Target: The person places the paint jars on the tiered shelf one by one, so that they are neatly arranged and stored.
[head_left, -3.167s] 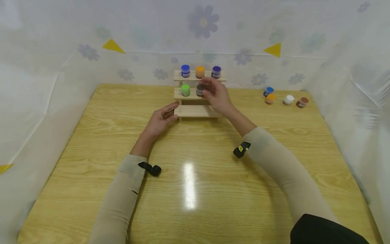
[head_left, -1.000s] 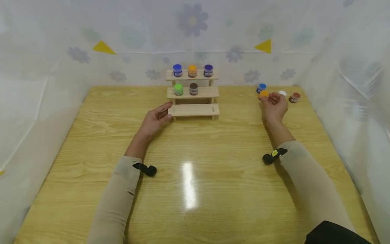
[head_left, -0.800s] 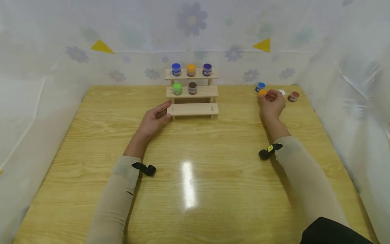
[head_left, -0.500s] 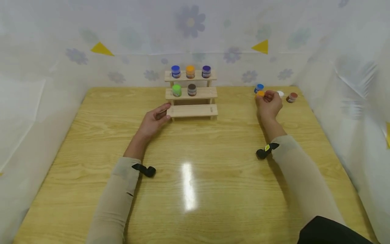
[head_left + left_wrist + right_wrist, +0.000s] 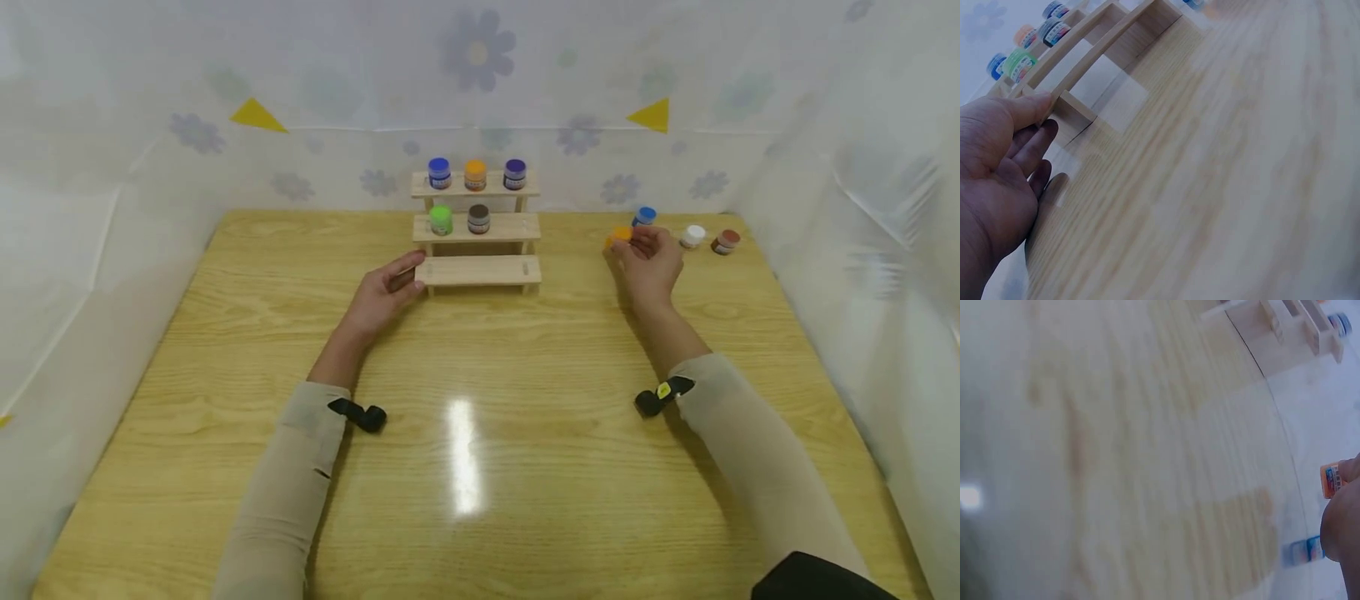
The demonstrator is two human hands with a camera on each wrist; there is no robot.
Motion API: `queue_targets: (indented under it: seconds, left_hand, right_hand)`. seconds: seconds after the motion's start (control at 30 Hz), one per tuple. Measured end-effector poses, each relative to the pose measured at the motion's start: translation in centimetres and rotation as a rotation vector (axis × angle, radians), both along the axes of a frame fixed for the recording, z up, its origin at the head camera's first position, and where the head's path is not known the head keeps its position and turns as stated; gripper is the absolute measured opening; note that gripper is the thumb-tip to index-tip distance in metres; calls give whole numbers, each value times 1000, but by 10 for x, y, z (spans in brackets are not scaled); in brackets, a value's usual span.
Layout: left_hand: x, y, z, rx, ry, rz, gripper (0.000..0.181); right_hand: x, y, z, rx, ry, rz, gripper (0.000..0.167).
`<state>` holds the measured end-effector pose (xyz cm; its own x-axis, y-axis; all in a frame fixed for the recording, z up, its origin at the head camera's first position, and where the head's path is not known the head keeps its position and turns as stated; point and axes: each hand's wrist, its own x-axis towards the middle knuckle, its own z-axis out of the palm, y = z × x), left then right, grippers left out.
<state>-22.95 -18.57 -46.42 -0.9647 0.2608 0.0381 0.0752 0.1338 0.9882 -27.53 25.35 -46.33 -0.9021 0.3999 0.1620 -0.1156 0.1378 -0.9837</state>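
Observation:
A three-tier wooden stand (image 5: 480, 271) is at the back of the table. My left hand (image 5: 378, 302) grips the left end of its lowest step, the thumb (image 5: 1032, 107) against the front corner. On the right, my right hand (image 5: 652, 271) pinches an orange-lidded paint jar (image 5: 618, 237) between thumb and fingers. The jar seems lifted off the table in the right wrist view, where only part of the hand (image 5: 1344, 519) shows. The top step bears blue (image 5: 439, 173), orange (image 5: 475, 175) and purple (image 5: 514, 174) jars. Light green (image 5: 441, 221) and dark brown (image 5: 478, 219) jars stand on the middle step.
Behind the right hand is a blue jar (image 5: 643, 217), partly hidden. A white jar (image 5: 693, 237) and a reddish-brown jar (image 5: 726, 242) stand farther right. A flowered white curtain (image 5: 345, 75) closes off the back and sides of the wooden table (image 5: 540, 442).
The right hand has left the dark brown jar on the middle step, reached the loose jars at right, taken the orange one and moved it slightly left. The left hand stays at the stand.

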Motion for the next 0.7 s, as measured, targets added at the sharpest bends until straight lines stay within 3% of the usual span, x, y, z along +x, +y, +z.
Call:
queue_targets:
  seconds: [0.1,0.33,0.53,0.7]
  left_hand:
    - [0,0,0,0,4,0,53]
    - [1,1,-1,5,-6,5,54]
    - [1,1,0,6,-3,3,54]
    - [0,1,-2,6,0,0,54]
  right_hand:
    - [3,-11,6,36,67,57,40]
    - [28,-53,51,126,178,156,37]
    - [27,-76,60,131,288,240,35]
    - [26,-95,62,119,293,289,34]
